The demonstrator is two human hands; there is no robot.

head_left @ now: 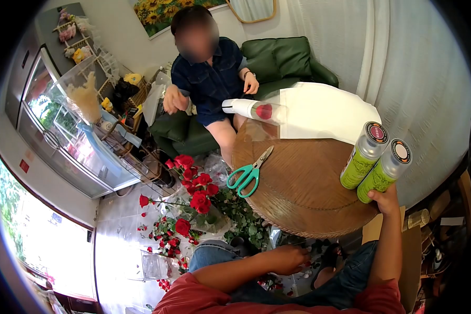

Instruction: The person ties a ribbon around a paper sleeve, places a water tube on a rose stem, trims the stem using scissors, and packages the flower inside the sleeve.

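Observation:
My right hand (386,201) is wrapped round the lower part of a green spray can (379,177) with a clear cap, at the table's right edge. A second green spray can (357,165) stands right beside it. My left hand (289,259) is low over my lap, below the table's front edge, its fingers curled in; whatever they hold, if anything, is hidden. Scissors with teal handles (249,174) lie at the left edge of the wooden table (303,180). Behind them a single red rose (263,111) lies in a clear and white sleeve.
White paper sheets (327,112) cover the table's far side. Another person (206,83) sits on a green sofa (280,63) opposite. Red roses (200,201) stand on the floor left of the table, among leaves and loose petals. A cardboard box (411,256) is at my right.

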